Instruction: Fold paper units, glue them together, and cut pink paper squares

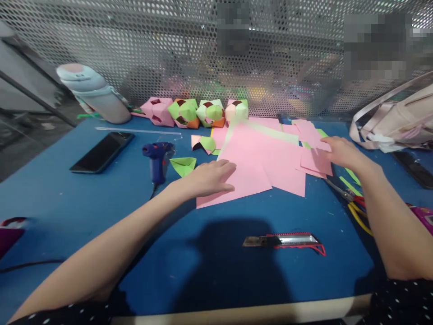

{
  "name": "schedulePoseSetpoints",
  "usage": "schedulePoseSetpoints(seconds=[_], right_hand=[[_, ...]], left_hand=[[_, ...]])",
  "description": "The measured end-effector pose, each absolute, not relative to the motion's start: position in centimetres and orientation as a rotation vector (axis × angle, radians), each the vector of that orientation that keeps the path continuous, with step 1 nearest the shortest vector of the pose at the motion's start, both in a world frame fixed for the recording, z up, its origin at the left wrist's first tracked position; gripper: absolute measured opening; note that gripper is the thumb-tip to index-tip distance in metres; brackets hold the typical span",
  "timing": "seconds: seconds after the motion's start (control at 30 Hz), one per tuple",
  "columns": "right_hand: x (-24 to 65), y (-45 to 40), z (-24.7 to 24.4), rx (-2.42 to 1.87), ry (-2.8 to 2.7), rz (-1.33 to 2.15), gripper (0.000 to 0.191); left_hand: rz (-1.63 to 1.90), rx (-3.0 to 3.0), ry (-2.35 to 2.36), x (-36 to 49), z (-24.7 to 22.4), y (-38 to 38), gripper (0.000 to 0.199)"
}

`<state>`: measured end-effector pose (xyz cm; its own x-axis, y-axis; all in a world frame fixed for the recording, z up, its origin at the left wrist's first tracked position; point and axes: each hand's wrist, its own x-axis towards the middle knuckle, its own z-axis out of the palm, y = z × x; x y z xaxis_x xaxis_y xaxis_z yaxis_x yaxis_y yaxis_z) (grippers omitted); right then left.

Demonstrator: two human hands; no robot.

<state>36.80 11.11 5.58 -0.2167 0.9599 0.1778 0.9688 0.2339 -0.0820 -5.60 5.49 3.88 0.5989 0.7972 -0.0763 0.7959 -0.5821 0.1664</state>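
Observation:
Large pink paper sheets (250,162) lie overlapping at the middle of the blue table. My left hand (214,178) rests on their left part, palm down, with its fingers apart. Over at the right, my right hand (340,151) touches the edge of some smaller pink pieces (314,160); whether its fingertips grip a piece is hard to tell. Scissors (352,198) with red and yellow handles lie below that hand, partly behind the forearm. A cutter knife (287,240) with a red frame lies in front of the sheets. Beside my left hand is a folded green piece (183,166).
Several folded paper shapes (182,112) stand along the perforated metal screen (162,49). At left are a blue glue gun (158,160), a black phone (102,152), a clear stick (138,131) and a bottle (98,97). A bag (402,113) sits at right.

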Motion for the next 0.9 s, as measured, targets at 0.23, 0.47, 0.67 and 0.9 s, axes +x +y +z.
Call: schedulePoseSetpoints(seconds=[0.23,0.47,0.67,0.9], right_hand=[[25.4,6.7,3.5,-1.392,-2.478,0.629,0.041],[20.5,6.7,1.7,-1.428,-2.002,1.036,0.056],[19.1,7.8,1.2,-1.413,-1.632,1.182,0.077],[21.3,8.9,3.0,-1.254,-1.835,0.864,0.064]], left_hand=[[-0.018,2.662,1.335,-5.6,3.4,5.6,0.062],[0.100,2.631,1.229,-5.6,3.2,5.9,0.061],[0.098,2.576,1.254,-5.4,3.7,5.8,0.076],[0.428,2.250,1.361,-4.6,3.4,6.1,0.069]])
